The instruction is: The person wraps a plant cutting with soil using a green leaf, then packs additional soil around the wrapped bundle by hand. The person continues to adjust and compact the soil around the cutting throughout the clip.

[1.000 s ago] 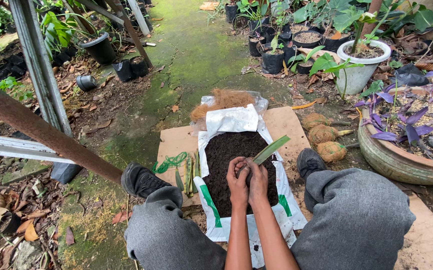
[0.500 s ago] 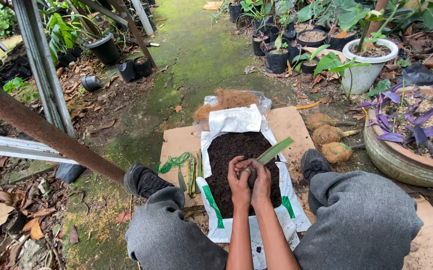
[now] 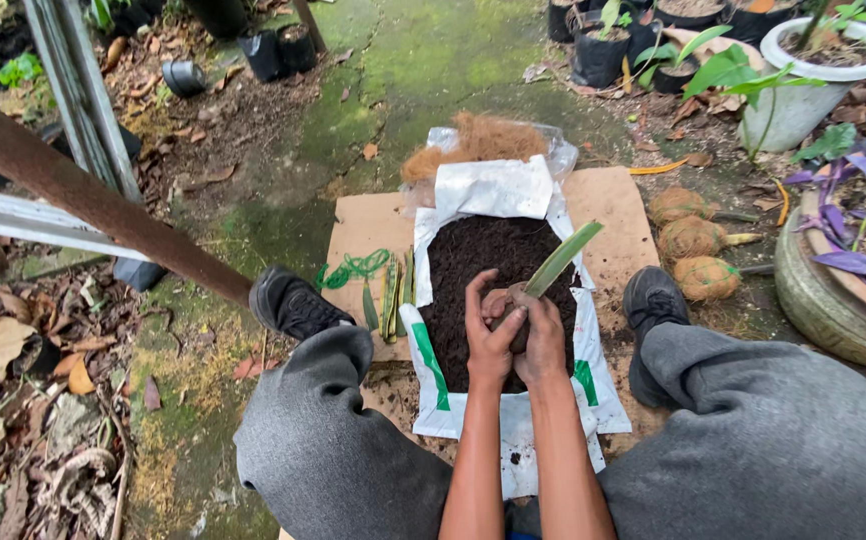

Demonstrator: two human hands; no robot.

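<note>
My left hand (image 3: 488,335) and my right hand (image 3: 543,340) are cupped together around a ball of dark soil (image 3: 515,308) with a long green leaf (image 3: 563,258) sticking up and to the right out of it. Both hands hold it above an open white sack of dark soil (image 3: 483,260) that lies on a sheet of cardboard (image 3: 363,230) between my knees.
A clear bag of brown coconut fibre (image 3: 473,140) lies behind the sack. Green leaf cuttings (image 3: 393,295) and green string (image 3: 353,268) sit left of it. Three fibre-wrapped balls (image 3: 693,240) lie at right, near a large pot (image 3: 833,300). A rusty pole (image 3: 83,190) crosses at left.
My hands have kept pressing the soil ball, with the leaf still pointing up and right. The camera has tilted a little; nothing else has moved.
</note>
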